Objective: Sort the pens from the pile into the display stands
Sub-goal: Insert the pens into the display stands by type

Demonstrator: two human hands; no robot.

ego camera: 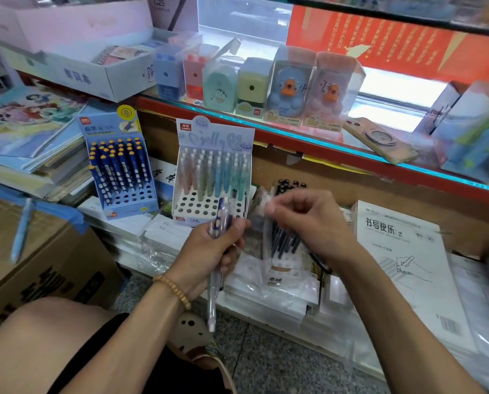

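Observation:
My left hand [212, 251] grips a bundle of pens [220, 223], among them a blue one with white dots and a clear one whose tip hangs down below the fist. My right hand [303, 220] is raised beside it, its fingertips pinched on something small and pale that is blurred. Under my right hand stands a white stand of dark pens [283, 240]. Behind my left hand is the white pastel-pen stand [212, 177] with empty holes in front. A blue stand [121, 172] of blue dotted pens is further left.
A cardboard box [38, 265] with a light blue pen [23, 228] on it is at the left. Stacked notebooks [408, 257] lie to the right. Pencil sharpeners [252, 83] and a phone [380, 140] sit on the glass counter above. My knee is at bottom left.

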